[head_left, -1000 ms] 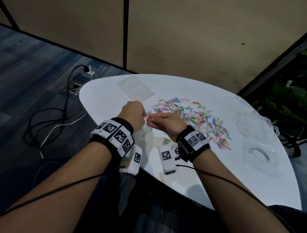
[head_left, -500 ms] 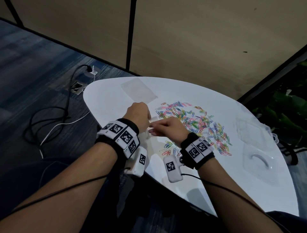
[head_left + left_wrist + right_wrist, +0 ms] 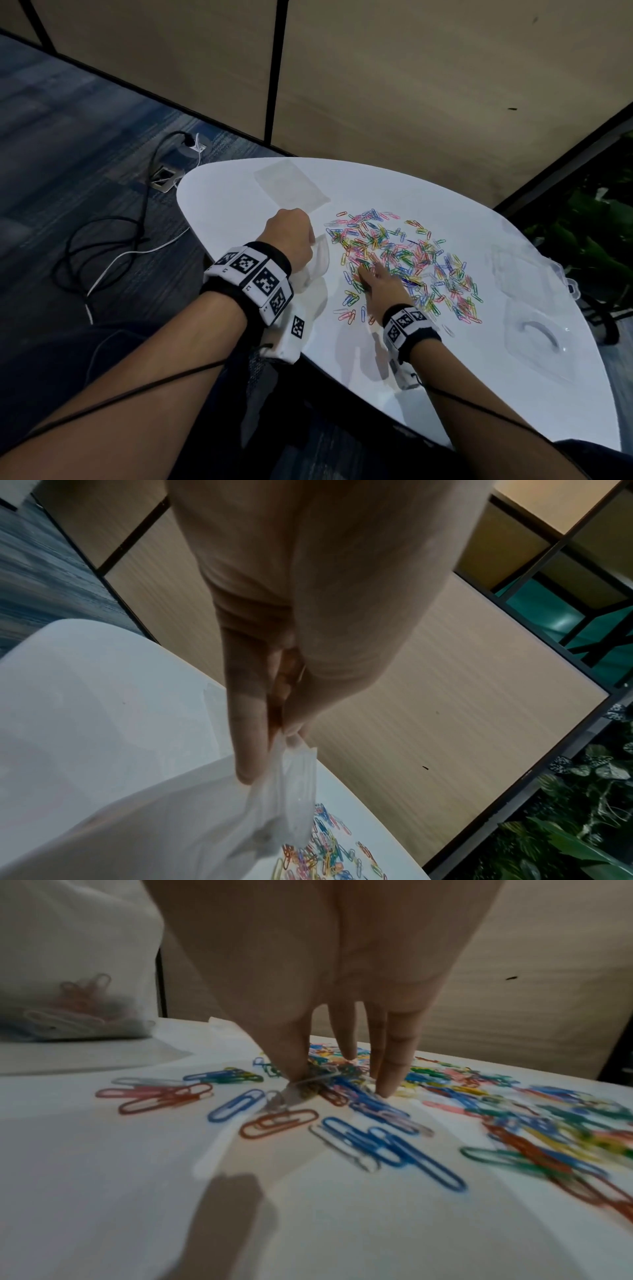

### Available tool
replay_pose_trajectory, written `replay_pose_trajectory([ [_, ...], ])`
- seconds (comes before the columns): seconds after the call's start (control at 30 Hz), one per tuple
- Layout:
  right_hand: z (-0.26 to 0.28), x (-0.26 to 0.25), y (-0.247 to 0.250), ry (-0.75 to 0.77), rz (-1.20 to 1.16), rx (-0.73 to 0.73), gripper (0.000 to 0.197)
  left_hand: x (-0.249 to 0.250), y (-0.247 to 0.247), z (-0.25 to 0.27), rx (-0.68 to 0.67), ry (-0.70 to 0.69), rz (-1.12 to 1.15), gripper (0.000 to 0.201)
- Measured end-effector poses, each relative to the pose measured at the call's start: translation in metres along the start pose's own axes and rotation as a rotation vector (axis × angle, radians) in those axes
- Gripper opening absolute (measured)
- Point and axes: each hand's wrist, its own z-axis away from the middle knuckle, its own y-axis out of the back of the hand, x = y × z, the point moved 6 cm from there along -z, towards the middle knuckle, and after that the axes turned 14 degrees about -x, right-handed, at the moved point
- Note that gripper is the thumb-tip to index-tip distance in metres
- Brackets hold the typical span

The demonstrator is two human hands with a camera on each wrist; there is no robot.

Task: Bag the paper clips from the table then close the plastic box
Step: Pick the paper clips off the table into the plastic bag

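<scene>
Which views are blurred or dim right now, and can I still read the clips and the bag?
Head view: dim but sharp; the paper clips and the clear plastic box read, though the box is faint against the white table. Right wrist view: right hand fills the top, near clips smeared by blur. Left wrist view: left hand pinches the bag, soft, washed out.

Right hand (image 3: pixel 342 993) fingertips (image 3: pixel 385 1091) press down among coloured paper clips (image 3: pixel 394 1123) on table (image 3: pixel 103 1177)

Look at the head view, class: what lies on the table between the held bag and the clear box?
In the head view, the pile of paper clips fills the stretch between the bag and the box, with the right hand reaching into it.
</scene>
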Motion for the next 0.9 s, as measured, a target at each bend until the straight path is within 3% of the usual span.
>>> replay_pose_trajectory([
  [0.13, -0.008, -0.01, 0.018, 0.068, -0.07, 0.148, 0.022, 0.002, -0.002, -0.001, -0.019, 0.007, -0.015, 0.033],
  [0.27, -0.006, 0.002, 0.035, -0.007, -0.28, 0.121, 0.017, 0.001, -0.001, -0.001, -0.02, 0.009, -0.018, 0.031],
  [0.33, 0.002, 0.013, 0.043, -0.032, -0.447, 0.177, 0.016, 0.001, -0.001, -0.001, -0.018, 0.012, -0.021, 0.03],
  [0.47, 0.023, 0.035, 0.057, -0.078, -1.011, 0.253, 0.022, 0.002, -0.003, -0.002, -0.019, 0.01, -0.014, 0.031],
  [0.57, 0.036, 0.025, 0.07, 0.053, -1.55, 0.255, 0.031, 0.003, -0.005, -0.004, -0.02, 0.009, -0.012, 0.031],
  [0.63, 0.045, 0.006, 0.08, 0.156, -1.744, 0.224, 0.03, 0.003, -0.006, -0.005, -0.016, 0.011, -0.005, 0.03],
  [0.77, 0.053, -0.042, 0.085, 0.26, -1.846, 0.092, 0.017, 0.002, -0.008, -0.007, -0.003, 0.007, 0.021, 0.031],
  [0.9, 0.046, -0.081, 0.075, 0.232, -1.768, 0.043, 0.01, 0.001, -0.006, -0.008, 0.028, -0.006, 0.042, 0.024],
])
